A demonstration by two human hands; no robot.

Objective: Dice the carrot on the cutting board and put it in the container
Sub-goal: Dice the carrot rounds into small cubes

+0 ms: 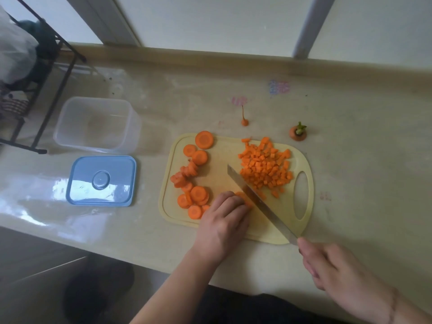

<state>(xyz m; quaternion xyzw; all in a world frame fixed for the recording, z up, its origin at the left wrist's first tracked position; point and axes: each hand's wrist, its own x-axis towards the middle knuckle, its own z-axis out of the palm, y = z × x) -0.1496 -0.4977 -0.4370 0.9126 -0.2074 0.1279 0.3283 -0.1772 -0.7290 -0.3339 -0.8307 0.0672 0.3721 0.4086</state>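
A pale yellow cutting board point(224, 157) lies on the counter. Several round carrot slices point(195, 176) sit on its left half, and a heap of diced carrot point(265, 166) covers its right half. My left hand point(222, 220) holds down a few carrot slices point(244, 198) near the board's front, its fingers curled over them. My right hand point(336, 267) grips the handle of a knife point(257, 199), whose blade lies diagonally across the board, right beside those slices. The clear plastic container point(70, 127) stands empty to the board's left.
The container's blue lid point(81, 181) lies flat in front of it. A carrot tip point(244, 121) and a carrot top with green stub point(298, 132) rest on the counter behind the board. A black metal rack point(44, 73) stands at far left.
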